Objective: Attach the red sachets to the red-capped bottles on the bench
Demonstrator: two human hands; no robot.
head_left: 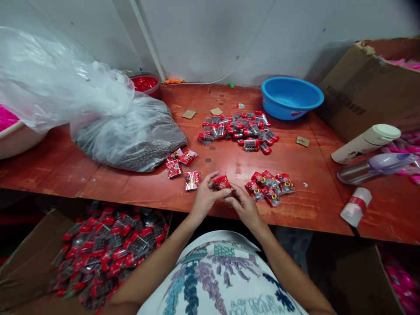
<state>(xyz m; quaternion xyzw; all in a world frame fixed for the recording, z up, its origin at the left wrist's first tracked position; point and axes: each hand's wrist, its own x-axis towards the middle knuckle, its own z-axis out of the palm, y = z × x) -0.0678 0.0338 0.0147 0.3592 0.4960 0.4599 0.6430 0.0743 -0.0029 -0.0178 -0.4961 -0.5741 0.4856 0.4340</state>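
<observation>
Near the table's front edge, my left hand is closed on a small red printed packet. My right hand pinches the same packet from its right side, and its fingertips are partly hidden. Left of my hands lies a flat red packet, with several more red packets just beyond it. To the right is a cluster of filled red packets with clear fronts and dark contents. Farther back sits a pile of small clear containers with red caps, dark beads inside.
A tied clear bag of dark beads stands at left. A blue basin and a cardboard box are at back right. Bottles and a white roll lie at right. Below the table, a carton holds many red-capped containers.
</observation>
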